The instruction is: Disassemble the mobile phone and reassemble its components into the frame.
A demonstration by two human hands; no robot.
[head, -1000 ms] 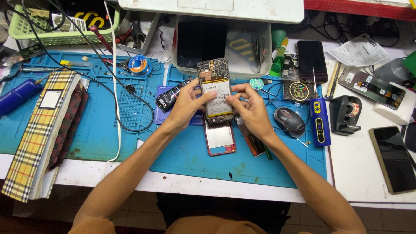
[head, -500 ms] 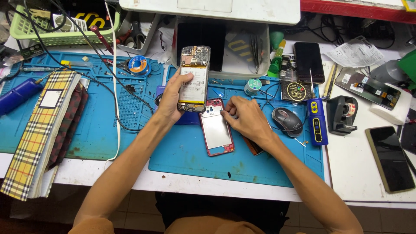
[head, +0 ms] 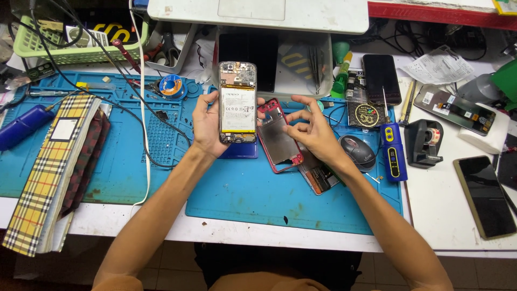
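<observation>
1. Left hand: grip closed on the opened phone, battery showing, raised over the blue mat.
2. Right hand: fingers spread, holding nothing, touching the red back cover at 3 o'clock (already detached).
3. Reassembly apparently remains.

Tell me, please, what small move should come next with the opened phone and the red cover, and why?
Probably close the right hand on the red cover: its fingers hover open over it, tilted on the mat, while the left hand holds the opened phone upright beside it, battery showing.
</observation>
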